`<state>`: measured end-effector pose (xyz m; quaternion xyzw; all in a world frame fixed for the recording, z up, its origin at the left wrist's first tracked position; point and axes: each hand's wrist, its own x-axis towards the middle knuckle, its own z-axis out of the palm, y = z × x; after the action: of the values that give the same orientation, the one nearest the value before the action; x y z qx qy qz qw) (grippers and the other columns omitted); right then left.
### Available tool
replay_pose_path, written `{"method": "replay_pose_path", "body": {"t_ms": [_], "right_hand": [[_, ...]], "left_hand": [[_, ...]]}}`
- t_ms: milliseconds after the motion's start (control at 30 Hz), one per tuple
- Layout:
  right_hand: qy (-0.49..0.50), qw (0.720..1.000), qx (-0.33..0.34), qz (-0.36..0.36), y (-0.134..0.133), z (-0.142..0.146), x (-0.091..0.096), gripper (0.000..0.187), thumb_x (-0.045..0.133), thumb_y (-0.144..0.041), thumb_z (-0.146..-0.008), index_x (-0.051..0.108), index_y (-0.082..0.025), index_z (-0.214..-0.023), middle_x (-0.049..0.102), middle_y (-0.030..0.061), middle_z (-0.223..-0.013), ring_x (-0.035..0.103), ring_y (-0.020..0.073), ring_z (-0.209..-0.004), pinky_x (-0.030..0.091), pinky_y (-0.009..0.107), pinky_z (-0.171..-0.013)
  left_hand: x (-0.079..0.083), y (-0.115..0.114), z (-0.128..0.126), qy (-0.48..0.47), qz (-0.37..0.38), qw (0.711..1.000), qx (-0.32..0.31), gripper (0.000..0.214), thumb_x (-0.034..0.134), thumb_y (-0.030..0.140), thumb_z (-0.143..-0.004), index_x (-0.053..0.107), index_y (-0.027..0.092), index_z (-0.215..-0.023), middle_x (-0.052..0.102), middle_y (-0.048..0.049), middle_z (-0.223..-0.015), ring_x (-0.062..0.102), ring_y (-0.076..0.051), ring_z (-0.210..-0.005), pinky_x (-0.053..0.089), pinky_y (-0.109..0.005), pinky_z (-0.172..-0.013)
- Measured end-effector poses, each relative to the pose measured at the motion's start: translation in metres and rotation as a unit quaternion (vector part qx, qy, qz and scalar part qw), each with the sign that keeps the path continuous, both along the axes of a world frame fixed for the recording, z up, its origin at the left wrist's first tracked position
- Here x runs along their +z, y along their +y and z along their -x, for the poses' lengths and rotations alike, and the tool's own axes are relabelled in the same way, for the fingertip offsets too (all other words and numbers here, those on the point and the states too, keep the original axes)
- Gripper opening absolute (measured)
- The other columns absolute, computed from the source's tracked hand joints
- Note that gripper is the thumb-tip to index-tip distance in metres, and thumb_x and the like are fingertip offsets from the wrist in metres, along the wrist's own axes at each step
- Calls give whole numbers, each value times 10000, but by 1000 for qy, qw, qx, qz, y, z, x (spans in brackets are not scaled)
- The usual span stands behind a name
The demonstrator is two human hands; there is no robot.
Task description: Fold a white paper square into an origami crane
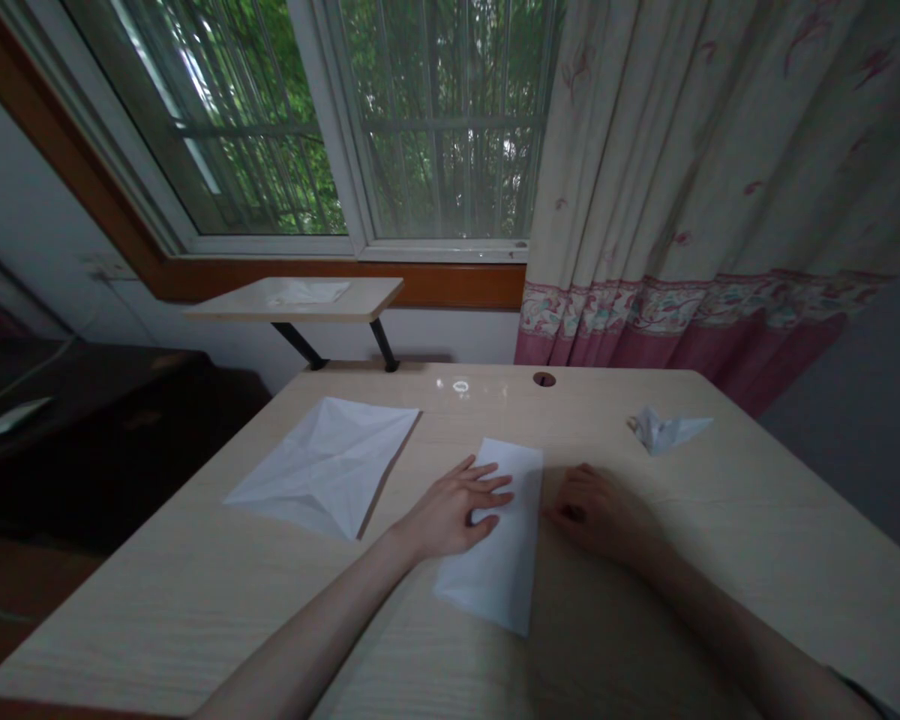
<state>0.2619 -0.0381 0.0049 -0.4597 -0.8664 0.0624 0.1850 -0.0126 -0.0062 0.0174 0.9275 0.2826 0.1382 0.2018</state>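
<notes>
My left hand [450,510] lies flat with its fingers spread on a long folded strip of white paper [499,540], pressing it to the light wood-grain desk [157,610]. My right hand [596,515] rests curled on the desk in shadow, just right of the strip's edge, holding nothing that I can see. To the left of my left hand lies a white sheet [326,465] marked with diagonal creases. A small folded paper figure [667,430] sits farther right, near the desk's far edge, beyond both hands.
A small raised board [292,300] on dark legs stands behind the desk, with a white paper [307,292] on it. The desk's far edge has a round cable hole [544,379]. Dark furniture [82,430] stands left; a patterned curtain [705,200] hangs right.
</notes>
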Motion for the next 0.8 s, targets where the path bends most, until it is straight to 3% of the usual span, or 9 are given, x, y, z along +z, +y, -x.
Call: {"method": "replay_pose_path", "body": {"t_ms": [167,300,600,800], "right_hand": [[-5,998,44,44,-6,7,18,248,569,-294,-926,675,-214,-716,702,37,-804,617,193,-833,418,352,-868],[3,996,63,69,-9,11,17,259,557,-291,-922,680,-225,-703,712,34,-790,616,199,-848,419,364,-887],[-8,998,24,54,-4,9,10,233,553,-162,-858,645,-210,-649,680,21,-743,603,175,-785,426,336,-858],[-29,998,-43,33,1,2,7,193,577,-208,-875,624,-201,-688,661,26,-739,590,185,-760,417,333,-797]], "left_hand": [[2,-5,-4,-6,15,1000,-25,402,594,237,-878,641,281,-1274,543,3,-1439,412,-246,-1412,220,-508,-1216],[2,-7,-6,-14,23,999,-34,413,603,214,-862,644,272,-1269,534,8,-1448,416,-239,-1409,254,-475,-1211],[0,-4,-6,-26,14,999,-33,392,595,233,-881,644,278,-1268,566,-9,-1420,462,-218,-1378,302,-440,-1189],[1,-5,-6,-25,12,999,-32,399,575,235,-889,634,293,-1279,557,0,-1428,460,-220,-1380,312,-447,-1182]]}}
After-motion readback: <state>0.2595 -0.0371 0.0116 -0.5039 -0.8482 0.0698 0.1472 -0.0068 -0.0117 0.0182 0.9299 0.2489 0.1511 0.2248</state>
